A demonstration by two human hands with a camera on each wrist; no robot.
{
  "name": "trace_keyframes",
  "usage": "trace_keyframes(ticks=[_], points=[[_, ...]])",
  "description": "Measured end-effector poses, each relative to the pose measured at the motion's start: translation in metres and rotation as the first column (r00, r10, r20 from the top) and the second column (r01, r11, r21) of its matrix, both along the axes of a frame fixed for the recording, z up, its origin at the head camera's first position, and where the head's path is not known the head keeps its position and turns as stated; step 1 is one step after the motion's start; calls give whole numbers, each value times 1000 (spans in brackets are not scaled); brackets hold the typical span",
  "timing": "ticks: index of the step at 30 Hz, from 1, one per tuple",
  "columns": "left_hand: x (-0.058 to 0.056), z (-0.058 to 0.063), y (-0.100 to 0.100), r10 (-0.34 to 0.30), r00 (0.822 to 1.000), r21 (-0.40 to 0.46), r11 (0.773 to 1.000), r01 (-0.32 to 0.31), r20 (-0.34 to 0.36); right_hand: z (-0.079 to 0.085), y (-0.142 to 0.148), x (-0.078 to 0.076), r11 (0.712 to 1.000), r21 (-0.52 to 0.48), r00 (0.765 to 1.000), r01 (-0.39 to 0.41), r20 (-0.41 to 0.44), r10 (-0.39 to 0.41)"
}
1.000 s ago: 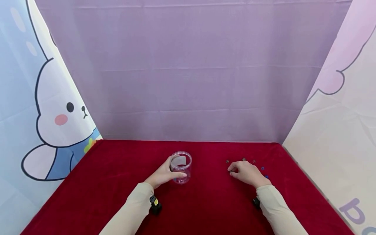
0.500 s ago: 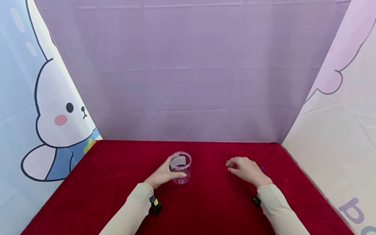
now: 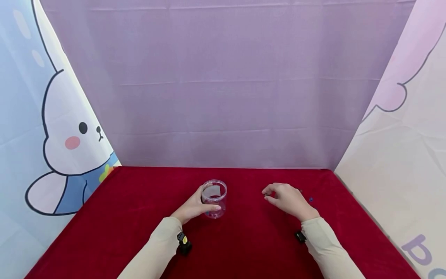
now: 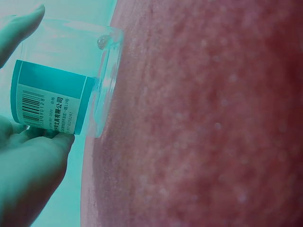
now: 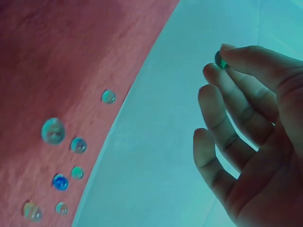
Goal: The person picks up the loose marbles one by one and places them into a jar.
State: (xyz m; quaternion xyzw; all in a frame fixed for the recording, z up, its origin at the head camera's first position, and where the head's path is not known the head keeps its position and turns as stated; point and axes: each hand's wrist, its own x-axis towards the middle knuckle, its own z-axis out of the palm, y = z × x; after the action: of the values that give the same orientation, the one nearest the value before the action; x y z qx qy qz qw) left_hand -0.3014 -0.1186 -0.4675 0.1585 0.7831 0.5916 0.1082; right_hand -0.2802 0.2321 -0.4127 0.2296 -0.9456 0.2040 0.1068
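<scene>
A clear plastic jar (image 3: 219,201) stands upright on the red cloth, its open mouth facing up. My left hand (image 3: 194,207) grips it around the side, thumb in front. A printed label with a barcode (image 4: 45,101) faces the left wrist view. One glass marble (image 4: 103,42) shows through the jar wall, low inside near the base. My right hand (image 3: 289,199) is off to the jar's right. Between thumb and fingertip it pinches a dark green marble (image 5: 220,60), while the other fingers extend loosely.
Several marbles lie on the cloth in the right wrist view, among them a large clear marble (image 5: 53,131) and a blue marble (image 5: 60,182). The red cloth (image 3: 139,228) covers the table. A purple curtain (image 3: 223,85) hangs behind, with printed sheets at both sides.
My right hand has moved left and slightly away from me, toward the jar, with the marble between its fingers. My left hand and the jar have stayed put.
</scene>
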Motion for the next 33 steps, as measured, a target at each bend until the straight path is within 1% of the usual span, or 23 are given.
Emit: trace_keyframes(ticks=[5, 12, 23, 30, 33], points=[[-1, -1, 0, 5, 1000, -1, 1000, -5, 0, 5, -8, 2, 998, -37, 998, -41, -42, 39], [-2, -2, 0, 13, 1000, 6, 1000, -13, 2, 12, -18, 2, 997, -51, 995, -55, -88, 50], [2, 2, 1, 13, 1000, 0, 1000, -13, -8, 13, -34, 0, 994, -78, 992, -74, -103, 66], [-1, -2, 0, 22, 1000, -19, 1000, -22, -3, 13, -48, -4, 990, -92, 988, -104, -126, 92], [-2, -2, 0, 19, 1000, -30, 999, -20, -2, 14, -54, -4, 989, -103, 989, -107, -117, 95]])
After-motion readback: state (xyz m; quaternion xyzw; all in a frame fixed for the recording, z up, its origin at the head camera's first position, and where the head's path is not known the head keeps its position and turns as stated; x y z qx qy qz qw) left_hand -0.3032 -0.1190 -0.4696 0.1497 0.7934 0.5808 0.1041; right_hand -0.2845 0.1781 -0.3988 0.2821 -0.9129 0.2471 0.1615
